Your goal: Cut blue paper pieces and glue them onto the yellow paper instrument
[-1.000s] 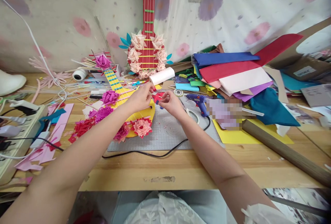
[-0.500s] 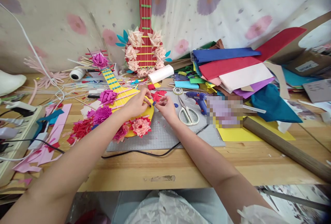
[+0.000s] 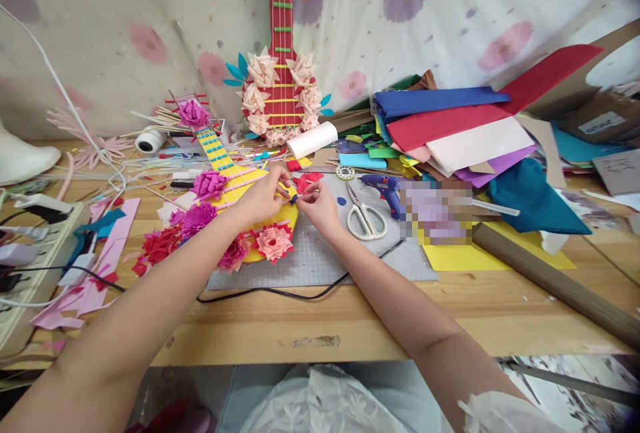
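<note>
The left hand [image 3: 265, 194] is curled narrow, fingertips pinched together at the right edge of the flower-trimmed yellow model guitar [image 3: 239, 194]; whether it grips anything I cannot tell. The right hand [image 3: 320, 208], thumb and fingertips nearly closed, holds a small dark-blue piece [image 3: 294, 199] there. White-handled scissors [image 3: 367, 222] lie to the right.
</note>
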Demonstrator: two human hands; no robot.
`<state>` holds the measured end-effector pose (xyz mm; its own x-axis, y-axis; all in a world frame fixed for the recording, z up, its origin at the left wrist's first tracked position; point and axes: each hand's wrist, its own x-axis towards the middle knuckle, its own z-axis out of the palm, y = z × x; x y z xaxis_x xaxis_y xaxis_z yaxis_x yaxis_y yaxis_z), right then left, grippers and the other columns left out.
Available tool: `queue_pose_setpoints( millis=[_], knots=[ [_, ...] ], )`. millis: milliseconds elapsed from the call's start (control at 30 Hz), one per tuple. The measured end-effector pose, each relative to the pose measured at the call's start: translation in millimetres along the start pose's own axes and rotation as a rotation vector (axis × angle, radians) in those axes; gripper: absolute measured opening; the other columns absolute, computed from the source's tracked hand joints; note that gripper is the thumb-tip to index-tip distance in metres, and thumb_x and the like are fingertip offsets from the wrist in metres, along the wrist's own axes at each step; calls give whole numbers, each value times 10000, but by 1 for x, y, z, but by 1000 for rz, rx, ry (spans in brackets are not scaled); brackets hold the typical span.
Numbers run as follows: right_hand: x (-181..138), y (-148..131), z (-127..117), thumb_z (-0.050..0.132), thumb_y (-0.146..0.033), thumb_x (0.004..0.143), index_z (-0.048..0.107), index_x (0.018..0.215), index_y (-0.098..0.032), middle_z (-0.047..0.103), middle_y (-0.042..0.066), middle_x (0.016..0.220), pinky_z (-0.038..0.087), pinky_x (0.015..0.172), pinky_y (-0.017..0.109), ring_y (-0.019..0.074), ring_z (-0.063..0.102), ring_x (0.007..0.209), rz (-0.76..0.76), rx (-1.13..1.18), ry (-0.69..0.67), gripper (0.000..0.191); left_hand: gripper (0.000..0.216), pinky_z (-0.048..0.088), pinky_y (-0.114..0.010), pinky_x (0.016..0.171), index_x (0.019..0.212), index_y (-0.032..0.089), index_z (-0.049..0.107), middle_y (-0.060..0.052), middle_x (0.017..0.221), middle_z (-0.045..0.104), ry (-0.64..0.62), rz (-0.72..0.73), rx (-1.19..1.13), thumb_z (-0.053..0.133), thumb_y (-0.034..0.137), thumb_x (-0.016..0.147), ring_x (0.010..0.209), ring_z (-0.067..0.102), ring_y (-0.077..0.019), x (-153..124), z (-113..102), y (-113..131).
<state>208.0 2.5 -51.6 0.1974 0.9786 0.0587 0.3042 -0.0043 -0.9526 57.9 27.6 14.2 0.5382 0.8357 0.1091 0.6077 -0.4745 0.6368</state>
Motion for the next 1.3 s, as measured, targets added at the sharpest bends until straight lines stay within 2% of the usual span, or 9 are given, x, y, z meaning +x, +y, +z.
queue_pose_setpoints(
  millis=[233, 500, 933, 1133, 1300],
  knots=[
    [-1, -1, 0, 618, -216, 654, 401, 817, -234, 672, -29, 747, 475, 739, 328, 173, 661, 771, 28, -1, -25, 272, 393, 499, -311, 730, 963, 219, 352, -39, 1041, 531, -16, -1, 12, 424, 21, 632, 888, 643, -158, 3, -1, 2],
    [-2, -2, 0, 619, -217, 653, 405, 828, -236, 678, -21, 756, 482, 733, 340, 183, 664, 773, 37, -30, -39, 276, 455, 503, -312, 771, 1014, 218, 366, -67, 1111, 541, -99, 53, -13, 431, 17, 611, 1011, 605, -178, 9, 4, -6],
    [-6, -11, -9, 537, -112, 605, 371, 835, -242, 702, -24, 784, 482, 787, 373, 188, 669, 834, 62, -14, -104, 312, 467, 495, -308, 732, 1053, 219, 386, -74, 1134, 549, -119, 29, 69, 476, 39, 631, 869, 630, -167, 12, 2, -2],
    [-1, -11, -10, 540, -83, 580, 349, 817, -245, 702, -31, 786, 520, 644, 323, 180, 674, 774, 183, 105, -170, 345, 446, 492, -276, 657, 1029, 220, 380, -80, 1130, 544, -117, -1, 45, 486, 32, 639, 774, 631, -141, 14, 2, 0],
    [-4, -22, -15, 526, -62, 622, 343, 803, -236, 700, -13, 795, 468, 491, 233, 154, 672, 654, 299, 215, -207, 311, 412, 481, -278, 673, 1002, 215, 393, -69, 1076, 567, -87, -40, 80, 514, 51, 644, 809, 617, -151, 14, 0, 6]
  ],
)
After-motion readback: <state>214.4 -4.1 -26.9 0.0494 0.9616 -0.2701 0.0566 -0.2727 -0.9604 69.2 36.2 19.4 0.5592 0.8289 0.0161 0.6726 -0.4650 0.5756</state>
